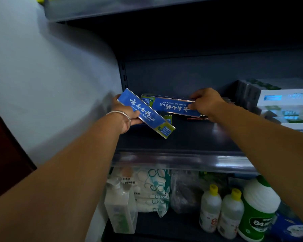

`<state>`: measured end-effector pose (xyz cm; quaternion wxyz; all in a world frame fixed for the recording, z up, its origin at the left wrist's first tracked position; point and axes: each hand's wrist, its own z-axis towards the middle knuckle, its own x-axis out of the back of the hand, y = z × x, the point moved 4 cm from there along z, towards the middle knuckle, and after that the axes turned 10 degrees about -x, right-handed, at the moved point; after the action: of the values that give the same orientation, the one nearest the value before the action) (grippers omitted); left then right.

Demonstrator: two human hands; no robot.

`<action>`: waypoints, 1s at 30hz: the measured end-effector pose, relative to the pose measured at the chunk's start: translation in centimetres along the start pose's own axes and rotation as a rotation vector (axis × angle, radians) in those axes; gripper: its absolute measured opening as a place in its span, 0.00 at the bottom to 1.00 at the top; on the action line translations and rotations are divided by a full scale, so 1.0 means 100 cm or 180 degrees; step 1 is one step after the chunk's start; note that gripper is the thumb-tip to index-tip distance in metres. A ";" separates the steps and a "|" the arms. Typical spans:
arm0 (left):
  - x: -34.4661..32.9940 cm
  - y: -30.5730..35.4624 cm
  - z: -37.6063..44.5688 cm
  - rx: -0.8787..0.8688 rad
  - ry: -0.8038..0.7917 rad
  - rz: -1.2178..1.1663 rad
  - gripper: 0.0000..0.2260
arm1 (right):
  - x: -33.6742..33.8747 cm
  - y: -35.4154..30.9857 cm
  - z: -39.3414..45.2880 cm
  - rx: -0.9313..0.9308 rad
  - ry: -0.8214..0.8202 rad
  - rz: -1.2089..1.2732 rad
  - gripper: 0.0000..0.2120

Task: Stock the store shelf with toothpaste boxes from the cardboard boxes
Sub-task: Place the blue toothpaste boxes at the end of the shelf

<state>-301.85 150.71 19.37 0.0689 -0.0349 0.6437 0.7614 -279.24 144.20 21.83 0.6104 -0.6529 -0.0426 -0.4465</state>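
My left hand (125, 114), with a silver bangle on the wrist, grips a blue toothpaste box (145, 112) that slants down to the right above the dark shelf (191, 137). My right hand (205, 103) pinches the right end of a second blue toothpaste box (171, 105), which lies nearly level just behind the first. Beneath them, more boxes lie on the shelf, mostly hidden. No cardboard box is in view.
White toothpaste boxes (285, 102) are stacked at the shelf's right end. A pale wall (51, 84) bounds the shelf on the left. On the shelf below stand a pump bottle (120, 206), yellow-capped bottles (210, 206) and a green-labelled bottle (259, 210). Another shelf (112, 7) hangs overhead.
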 end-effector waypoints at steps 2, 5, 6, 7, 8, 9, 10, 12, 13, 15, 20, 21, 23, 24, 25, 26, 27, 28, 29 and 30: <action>0.002 -0.001 -0.001 -0.0011 -0.0075 0.0041 0.31 | -0.005 0.001 0.004 -0.0059 0.0026 0.0145 0.18; 0.010 -0.002 0.003 0.0024 -0.0098 0.0219 0.31 | -0.012 0.003 0.008 -0.0162 -0.0003 0.0448 0.20; 0.013 -0.002 0.005 0.0038 -0.0149 0.0326 0.31 | -0.014 0.003 0.009 -0.0160 -0.0026 0.0491 0.20; 0.016 -0.003 0.006 0.0033 -0.0198 0.0448 0.31 | -0.016 0.003 0.010 -0.0149 -0.0053 0.0522 0.20; 0.019 -0.004 0.006 0.0041 -0.0212 0.0540 0.31 | -0.018 0.002 0.009 -0.0142 -0.0071 0.0541 0.19; 0.022 -0.005 0.008 0.0072 -0.0221 0.0619 0.30 | -0.019 0.001 0.009 -0.0135 -0.0075 0.0554 0.19; 0.024 -0.007 0.011 0.0091 -0.0221 0.0721 0.29 | -0.021 0.000 0.010 -0.0133 -0.0089 0.0564 0.19; 0.031 -0.013 0.017 0.0088 -0.0227 0.1099 0.28 | -0.025 -0.002 0.009 -0.0129 -0.0127 0.0583 0.19; 0.034 -0.017 0.022 0.0072 -0.0240 0.1318 0.30 | -0.027 -0.002 0.009 -0.0118 -0.0157 0.0600 0.19; 0.038 -0.029 0.034 0.0079 -0.0275 0.1687 0.35 | -0.031 -0.002 0.010 -0.0086 -0.0218 0.0626 0.18; 0.037 -0.033 0.031 -0.0076 -0.0327 0.2308 0.26 | -0.039 0.002 0.014 -0.0077 -0.0241 0.0687 0.18; 0.037 -0.035 0.032 -0.0100 -0.0305 0.2395 0.28 | -0.040 0.003 0.015 -0.0084 -0.0251 0.0712 0.19; 0.038 -0.039 0.035 -0.0137 -0.0314 0.2560 0.31 | -0.044 0.004 0.018 -0.0064 -0.0267 0.0758 0.18; 0.039 -0.041 0.036 -0.0140 -0.0311 0.2607 0.31 | -0.046 0.004 0.019 -0.0050 -0.0284 0.0768 0.18; 0.038 -0.042 0.037 -0.0143 -0.0308 0.2646 0.31 | -0.048 0.005 0.020 -0.0042 -0.0308 0.0773 0.18; 0.038 -0.043 0.038 -0.0147 -0.0301 0.2700 0.31 | -0.049 0.005 0.022 -0.0029 -0.0329 0.0771 0.18; 0.038 -0.044 0.040 -0.0165 -0.0310 0.2739 0.31 | -0.051 0.006 0.023 -0.0020 -0.0344 0.0770 0.18; 0.037 -0.045 0.041 -0.0155 -0.0320 0.2774 0.31 | -0.052 0.007 0.025 -0.0015 -0.0350 0.0766 0.18; 0.037 -0.046 0.042 -0.0150 -0.0307 0.2777 0.32 | -0.052 0.008 0.026 -0.0012 -0.0348 0.0763 0.18; 0.037 -0.046 0.043 -0.0140 -0.0284 0.2780 0.33 | -0.052 0.008 0.026 -0.0003 -0.0347 0.0759 0.18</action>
<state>-304.63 155.89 15.08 -0.2325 0.2720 0.5780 0.7334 -280.48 148.75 18.26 0.6556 -0.6770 0.0025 -0.3345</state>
